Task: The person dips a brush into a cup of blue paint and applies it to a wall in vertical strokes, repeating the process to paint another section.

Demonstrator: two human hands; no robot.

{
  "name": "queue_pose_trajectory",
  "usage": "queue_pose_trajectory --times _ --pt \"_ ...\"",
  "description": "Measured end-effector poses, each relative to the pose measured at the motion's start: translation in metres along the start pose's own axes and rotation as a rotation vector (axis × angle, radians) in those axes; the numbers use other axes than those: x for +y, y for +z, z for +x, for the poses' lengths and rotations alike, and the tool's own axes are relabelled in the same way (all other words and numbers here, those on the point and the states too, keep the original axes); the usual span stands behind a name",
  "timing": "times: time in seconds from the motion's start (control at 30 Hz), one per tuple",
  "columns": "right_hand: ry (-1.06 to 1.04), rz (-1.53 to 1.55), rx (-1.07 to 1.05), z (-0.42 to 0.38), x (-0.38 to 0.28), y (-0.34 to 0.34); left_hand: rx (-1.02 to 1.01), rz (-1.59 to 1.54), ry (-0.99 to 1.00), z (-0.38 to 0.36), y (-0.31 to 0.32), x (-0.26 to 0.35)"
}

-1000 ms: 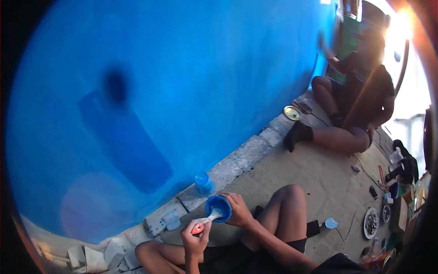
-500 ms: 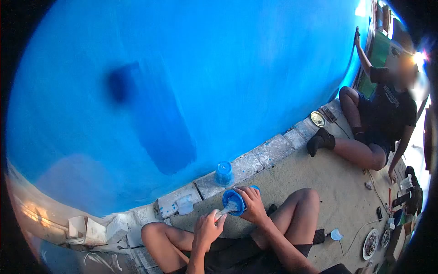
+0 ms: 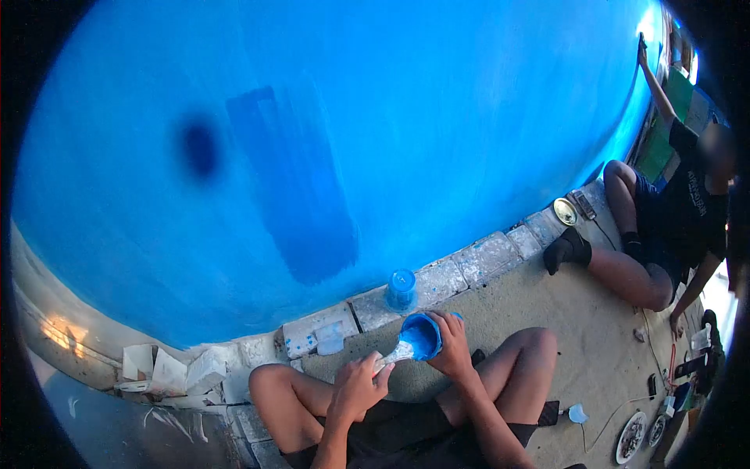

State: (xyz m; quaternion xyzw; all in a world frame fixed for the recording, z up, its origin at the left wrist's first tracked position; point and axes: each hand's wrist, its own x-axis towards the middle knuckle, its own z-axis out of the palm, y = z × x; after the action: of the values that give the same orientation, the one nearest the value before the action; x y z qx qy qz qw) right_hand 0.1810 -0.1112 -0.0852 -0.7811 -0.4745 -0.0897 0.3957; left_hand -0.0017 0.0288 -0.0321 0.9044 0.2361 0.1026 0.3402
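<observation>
My left hand point(image 3: 361, 387) is closed around the pale handle of a paintbrush point(image 3: 395, 355). The brush's head reaches over the rim into a cup of blue paint point(image 3: 423, 334). Fingers of my right hand point(image 3: 451, 344) wrap the cup's right side, keeping it tilted with its mouth towards me above my lap. Just beyond it, a blue-tinted clear cup point(image 3: 402, 290) stands on the stone ledge point(image 3: 442, 283). In front of me rises a wall point(image 3: 469, 117) coated in bright blue, with a darker blue painted patch point(image 3: 301, 191).
At the right a co-worker point(image 3: 687, 195) sits with one hand raised to the wall. A round tin lid point(image 3: 565, 211) lies on the ledge near that person's foot. Pale broken blocks point(image 3: 176, 371) are at the left; a plate point(image 3: 631, 438) and a cable lie at lower right.
The cup has tipped so more of its blue inside shows, and the brush has shifted towards the near rim. My view has turned slightly, sliding the scene to the right.
</observation>
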Motion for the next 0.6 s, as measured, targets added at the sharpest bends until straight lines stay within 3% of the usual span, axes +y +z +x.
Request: queue_pose_trajectory --times 0.6 --pt "0.207 0.171 0.153 -0.003 0.011 -0.002 -0.094 -0.417 0.014 -0.003 -0.008 -0.015"
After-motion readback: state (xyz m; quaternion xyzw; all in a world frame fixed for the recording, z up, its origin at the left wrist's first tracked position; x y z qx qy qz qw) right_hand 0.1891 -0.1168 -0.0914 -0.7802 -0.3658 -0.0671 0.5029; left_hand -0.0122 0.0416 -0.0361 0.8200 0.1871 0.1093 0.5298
